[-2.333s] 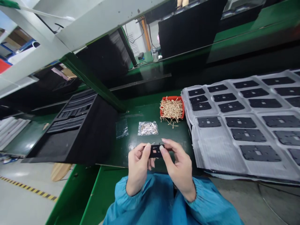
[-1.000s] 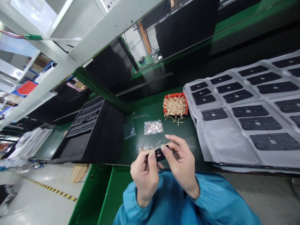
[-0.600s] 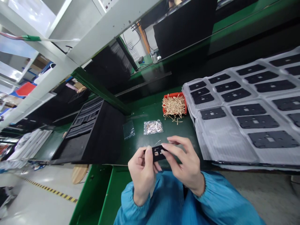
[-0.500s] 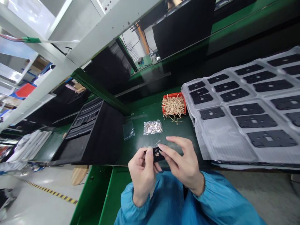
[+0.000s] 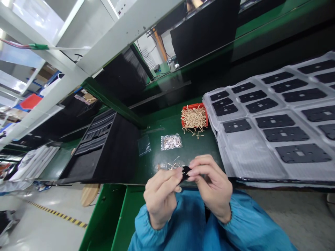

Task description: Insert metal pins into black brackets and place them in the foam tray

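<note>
Between my two hands, low in the centre of the head view, is a small black plate (image 5: 185, 172). My left hand (image 5: 161, 196) pinches its left end, and my right hand (image 5: 211, 187) pinches its right end. My fingers cover much of the plate. Small loose metal pieces (image 5: 175, 164) lie on the green table just beyond my fingertips. Farther back is a clear bag of small parts (image 5: 171, 142), with a flat clear bag (image 5: 144, 145) to its left. A red bin (image 5: 206, 115) full of thin beige pieces stands behind them.
At the right, a translucent sheeted tray (image 5: 251, 157) carries rows of flat black plates (image 5: 284, 134). A black slotted box (image 5: 115, 150) stands at the left. Green bins (image 5: 119, 212) are below the table edge (image 5: 131, 182). A green post (image 5: 115, 104) slants behind the box.
My right fingers have closed onto the plate, which has turned and shifted slightly right. My left hand has changed its hold. More of the loose metal pieces show now.
</note>
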A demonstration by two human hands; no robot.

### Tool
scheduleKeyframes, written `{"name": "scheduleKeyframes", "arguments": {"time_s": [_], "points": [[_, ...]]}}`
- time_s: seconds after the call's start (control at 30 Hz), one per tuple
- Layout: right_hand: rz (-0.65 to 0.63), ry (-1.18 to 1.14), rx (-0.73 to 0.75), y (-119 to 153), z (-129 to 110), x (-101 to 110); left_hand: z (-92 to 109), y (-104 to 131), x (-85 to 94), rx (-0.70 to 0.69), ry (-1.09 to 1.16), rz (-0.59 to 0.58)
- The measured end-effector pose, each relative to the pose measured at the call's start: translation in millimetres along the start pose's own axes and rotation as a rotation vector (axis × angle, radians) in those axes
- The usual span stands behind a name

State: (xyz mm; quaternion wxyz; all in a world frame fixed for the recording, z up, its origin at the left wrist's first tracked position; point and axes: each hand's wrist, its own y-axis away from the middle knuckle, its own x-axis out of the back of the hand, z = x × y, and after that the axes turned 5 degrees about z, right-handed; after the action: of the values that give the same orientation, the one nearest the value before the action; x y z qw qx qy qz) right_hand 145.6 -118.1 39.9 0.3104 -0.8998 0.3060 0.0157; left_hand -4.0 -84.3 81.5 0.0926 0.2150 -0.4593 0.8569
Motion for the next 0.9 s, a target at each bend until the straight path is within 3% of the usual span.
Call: {"name": "scheduleKeyframes", "arguments": {"time_s": [0.23, 0.43, 0.63, 0.9], "points": [[0.0, 0.179, 0.337, -3.3, 4.1, 6.4, -0.8, 3.7, 6.4, -0.083, -0.032, -0.005], [-0.071, 0.327, 0.495, -8.6, 2.3, 13.2, 1.8, 1.2, 11.0, -0.095, -0.059, -0.047], [-0.157, 0.359, 0.599, -13.9, 0.9, 17.2, 4.9, -3.3, 11.6, 0.02, 0.05, -0.134], [-0.097, 0.346, 0.601, -8.5, 0.8, 14.8, 11.9, -14.6, 6.1, 0.156, 0.168, -0.218]]}}
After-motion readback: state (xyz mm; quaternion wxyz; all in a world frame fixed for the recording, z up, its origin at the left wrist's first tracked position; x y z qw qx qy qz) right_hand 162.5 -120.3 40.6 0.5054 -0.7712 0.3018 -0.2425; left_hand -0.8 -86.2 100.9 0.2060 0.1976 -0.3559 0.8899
